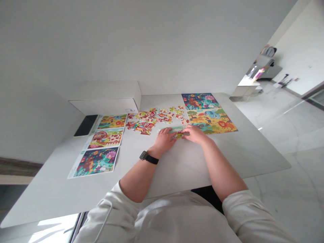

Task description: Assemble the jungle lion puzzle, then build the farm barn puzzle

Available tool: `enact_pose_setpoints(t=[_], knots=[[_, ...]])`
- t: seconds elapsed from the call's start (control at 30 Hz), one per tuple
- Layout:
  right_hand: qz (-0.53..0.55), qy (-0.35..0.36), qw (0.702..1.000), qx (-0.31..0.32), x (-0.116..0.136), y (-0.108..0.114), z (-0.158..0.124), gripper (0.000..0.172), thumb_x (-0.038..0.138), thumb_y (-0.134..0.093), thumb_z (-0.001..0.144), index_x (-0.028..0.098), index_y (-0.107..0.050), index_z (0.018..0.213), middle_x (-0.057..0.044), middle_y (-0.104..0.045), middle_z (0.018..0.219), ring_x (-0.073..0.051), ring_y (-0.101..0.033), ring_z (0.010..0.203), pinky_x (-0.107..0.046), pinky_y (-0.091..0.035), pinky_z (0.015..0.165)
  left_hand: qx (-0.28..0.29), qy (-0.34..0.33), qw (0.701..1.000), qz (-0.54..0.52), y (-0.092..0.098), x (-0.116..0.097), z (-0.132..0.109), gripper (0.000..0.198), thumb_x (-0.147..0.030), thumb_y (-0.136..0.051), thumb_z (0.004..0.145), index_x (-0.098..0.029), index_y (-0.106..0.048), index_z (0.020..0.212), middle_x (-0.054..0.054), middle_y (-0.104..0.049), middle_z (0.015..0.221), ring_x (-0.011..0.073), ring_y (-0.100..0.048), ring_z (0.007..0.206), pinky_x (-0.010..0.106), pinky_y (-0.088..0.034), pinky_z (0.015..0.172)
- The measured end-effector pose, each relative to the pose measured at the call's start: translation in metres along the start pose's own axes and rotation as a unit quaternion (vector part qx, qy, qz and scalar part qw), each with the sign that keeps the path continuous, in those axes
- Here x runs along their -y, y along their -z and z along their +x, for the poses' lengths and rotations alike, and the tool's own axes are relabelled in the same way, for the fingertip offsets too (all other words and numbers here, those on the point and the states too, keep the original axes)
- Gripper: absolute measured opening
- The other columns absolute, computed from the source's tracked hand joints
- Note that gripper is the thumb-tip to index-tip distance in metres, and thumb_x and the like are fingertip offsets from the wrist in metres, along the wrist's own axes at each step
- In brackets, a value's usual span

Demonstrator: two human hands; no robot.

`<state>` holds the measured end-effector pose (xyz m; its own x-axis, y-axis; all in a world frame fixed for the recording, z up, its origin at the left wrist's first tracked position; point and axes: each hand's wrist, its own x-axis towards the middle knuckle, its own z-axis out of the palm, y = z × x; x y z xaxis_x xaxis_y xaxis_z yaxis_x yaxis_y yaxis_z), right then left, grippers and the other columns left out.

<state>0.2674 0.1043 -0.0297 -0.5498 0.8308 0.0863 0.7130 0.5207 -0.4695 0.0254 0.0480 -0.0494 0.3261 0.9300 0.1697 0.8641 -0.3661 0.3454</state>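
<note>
My left hand (pixel 164 139), with a black watch on its wrist, and my right hand (pixel 196 134) rest on the white table (pixel 182 165), fingers curled and pinched on a small cluster of joined puzzle pieces (pixel 178 133) between them. Just beyond my hands lies a heap of loose colourful puzzle pieces (pixel 152 119). To the right of the heap lie two assembled puzzle pictures (pixel 207 114).
A printed sheet with three reference pictures (pixel 102 145) lies at the left, with a black phone (pixel 86 125) beside it. A white box (pixel 108 98) stands at the table's far edge against the wall. Shiny floor and low furniture (pixel 263 72) lie to the right.
</note>
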Motion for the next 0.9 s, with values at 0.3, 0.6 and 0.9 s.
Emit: enact_pose_setpoints(t=[0.3, 0.6, 0.9], knots=[[0.021, 0.031, 0.999, -0.016, -0.002, -0.005, 0.000, 0.021, 0.012, -0.084, 0.087, 0.023, -0.086, 0.104, -0.007, -0.077, 0.109, -0.022, -0.072, 0.102, -0.033, -0.055, 0.096, 0.008, 0.001, 1.000, 0.003, 0.008, -0.002, -0.004, 0.038, -0.037, -0.068, 0.102, -0.036, -0.078, 0.138, 0.009, -0.064, 0.154, 0.0335, -0.058, 0.143, 0.052, -0.047, 0.125], [0.025, 0.028, 0.999, -0.010, 0.004, -0.008, 0.000, 0.020, 0.013, -0.082, 0.088, 0.022, -0.085, 0.105, -0.007, -0.075, 0.112, -0.021, -0.072, 0.100, -0.032, -0.054, 0.093, 0.002, 0.010, 1.000, 0.014, 0.010, 0.000, -0.005, 0.035, -0.035, -0.069, 0.102, -0.037, -0.080, 0.134, 0.008, -0.067, 0.152, 0.0323, -0.062, 0.141, 0.049, -0.050, 0.123], [0.038, 0.050, 0.998, -0.014, 0.005, -0.010, 0.002, 0.016, 0.015, -0.080, 0.089, 0.022, -0.084, 0.103, -0.006, -0.075, 0.110, -0.019, -0.071, 0.095, -0.030, -0.053, 0.089, -0.011, 0.030, 0.999, -0.020, 0.013, -0.002, -0.003, 0.029, -0.033, -0.071, 0.100, -0.034, -0.083, 0.126, 0.009, -0.070, 0.148, 0.0334, -0.065, 0.138, 0.052, -0.052, 0.120]])
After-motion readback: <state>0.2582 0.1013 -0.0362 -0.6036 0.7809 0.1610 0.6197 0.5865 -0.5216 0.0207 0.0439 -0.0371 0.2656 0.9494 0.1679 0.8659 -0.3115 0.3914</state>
